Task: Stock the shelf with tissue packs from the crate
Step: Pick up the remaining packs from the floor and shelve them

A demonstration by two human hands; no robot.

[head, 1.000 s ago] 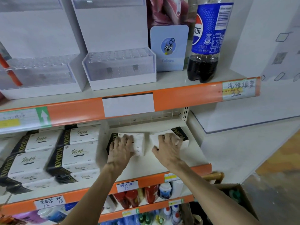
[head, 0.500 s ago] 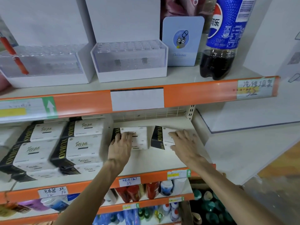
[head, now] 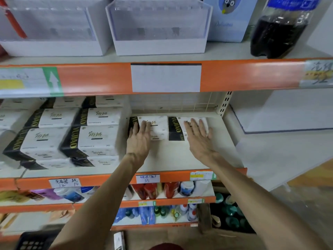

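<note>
Two white tissue packs with black ends lie side by side at the back of the middle shelf (head: 180, 159). My left hand (head: 139, 139) lies with straight fingers on the front of the left pack (head: 158, 127). My right hand (head: 199, 139) has its straight fingers spread against the right pack (head: 175, 129). Stacked tissue packs (head: 90, 138) of the same kind fill the shelf to the left. A dark crate (head: 34, 240) shows at the bottom left edge.
Above the orange shelf lip (head: 234, 74) stand white display boxes (head: 158, 27), a card and a dark cola bottle (head: 281, 31). Lower shelves hold bottles and jars (head: 162, 190). A white wall and floor lie to the right. A small pack (head: 119, 240) sits low in view.
Both hands have pushed the two packs back and squared them side by side. The fingers have straightened on the packs, and the view has moved closer to the shelf.
</note>
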